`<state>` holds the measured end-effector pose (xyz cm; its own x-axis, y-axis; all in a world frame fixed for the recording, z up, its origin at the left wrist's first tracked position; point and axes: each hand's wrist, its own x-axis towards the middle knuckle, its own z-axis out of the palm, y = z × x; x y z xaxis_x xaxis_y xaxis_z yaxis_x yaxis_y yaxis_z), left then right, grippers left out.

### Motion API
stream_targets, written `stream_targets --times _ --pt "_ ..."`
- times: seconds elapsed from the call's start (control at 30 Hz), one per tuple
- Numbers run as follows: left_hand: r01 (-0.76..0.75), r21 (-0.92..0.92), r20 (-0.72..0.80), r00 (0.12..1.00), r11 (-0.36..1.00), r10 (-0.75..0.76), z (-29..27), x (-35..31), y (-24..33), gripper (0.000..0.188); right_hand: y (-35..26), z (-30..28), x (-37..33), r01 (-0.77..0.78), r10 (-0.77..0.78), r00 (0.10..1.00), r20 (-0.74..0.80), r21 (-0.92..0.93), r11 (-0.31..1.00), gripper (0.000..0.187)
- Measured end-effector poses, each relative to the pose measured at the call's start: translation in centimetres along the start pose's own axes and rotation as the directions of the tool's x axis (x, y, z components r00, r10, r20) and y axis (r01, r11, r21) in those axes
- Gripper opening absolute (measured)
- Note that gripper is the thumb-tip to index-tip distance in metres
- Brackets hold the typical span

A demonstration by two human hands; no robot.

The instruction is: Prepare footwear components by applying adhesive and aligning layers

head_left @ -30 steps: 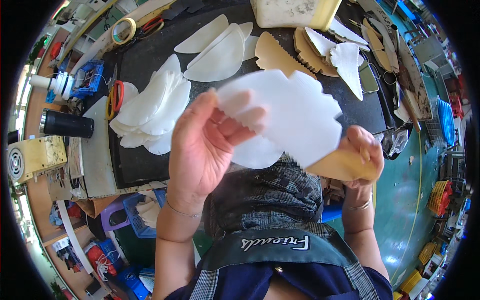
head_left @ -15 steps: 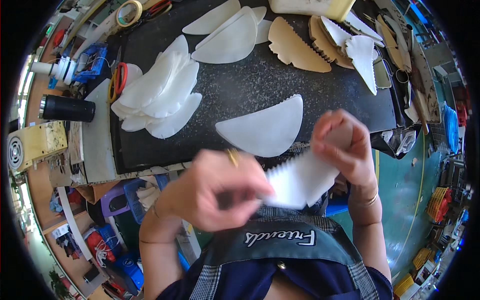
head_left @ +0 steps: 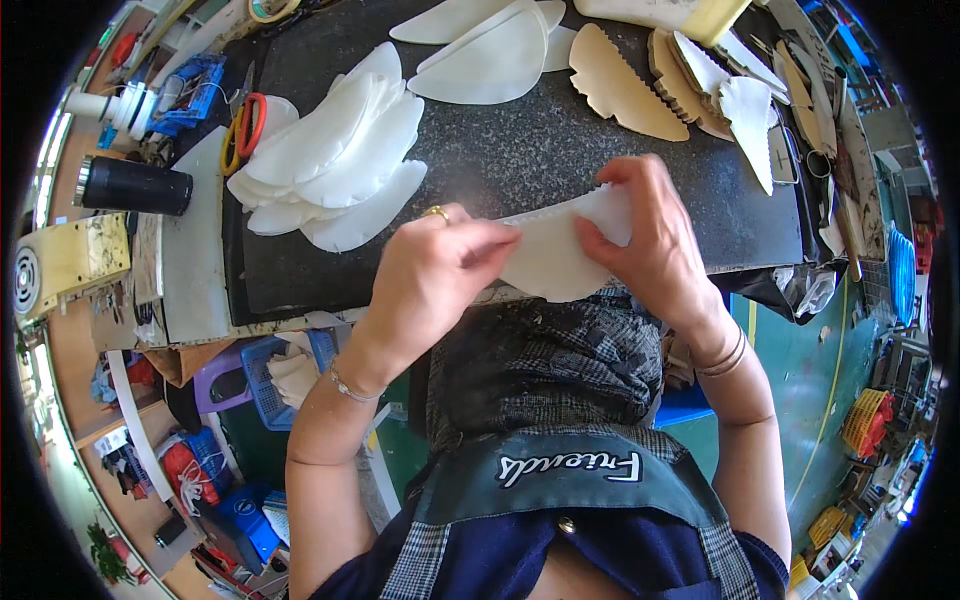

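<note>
Between my hands, at the table's front edge, is a white half-moon sheet piece (head_left: pixel 553 258) with a toothed upper edge. My left hand (head_left: pixel 430 275) is closed, pinching its left end between thumb and finger. Thumb and fingers of my right hand (head_left: pixel 655 240) grip the right end, where a whiter layer shows. How many layers lie together I cannot tell. Left of my hands is a loose pile of white curved pieces (head_left: pixel 335 160). More white half-moon pieces (head_left: pixel 485 55) lie farther back, and a tan piece with a toothed edge (head_left: pixel 620 85) is to their right.
Red- and yellow-handled scissors (head_left: pixel 243 130) lie beside the pile. A black cylinder (head_left: pixel 135 187) stands at the left. Toothed white pieces (head_left: pixel 748 120) and hand tools (head_left: pixel 820 160) crowd the right side of the black table mat (head_left: pixel 480 140). A pale container (head_left: pixel 670 15) sits at the back.
Both hands have moved up and forward from near my apron to the table edge, bringing the toothed white piece over where the half-moon piece lay. My left hand was blurred before.
</note>
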<state>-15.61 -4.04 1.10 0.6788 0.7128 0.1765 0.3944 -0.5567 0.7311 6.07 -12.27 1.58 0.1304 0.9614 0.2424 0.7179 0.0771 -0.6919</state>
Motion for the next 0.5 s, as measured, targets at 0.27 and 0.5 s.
stream_targets --times 0.27,0.5 --pt "-0.488 0.314 0.168 0.873 0.814 0.459 3.1 -0.3 2.4 0.049 3.3 -2.6 2.0 0.063 -0.162 0.962 -0.222 -0.397 0.916 0.042" --pt "0.061 0.866 -0.273 0.889 0.496 0.367 -4.9 1.9 2.8 0.038 7.2 -3.4 3.5 0.165 -0.308 0.945 -0.109 -0.653 0.739 0.031"
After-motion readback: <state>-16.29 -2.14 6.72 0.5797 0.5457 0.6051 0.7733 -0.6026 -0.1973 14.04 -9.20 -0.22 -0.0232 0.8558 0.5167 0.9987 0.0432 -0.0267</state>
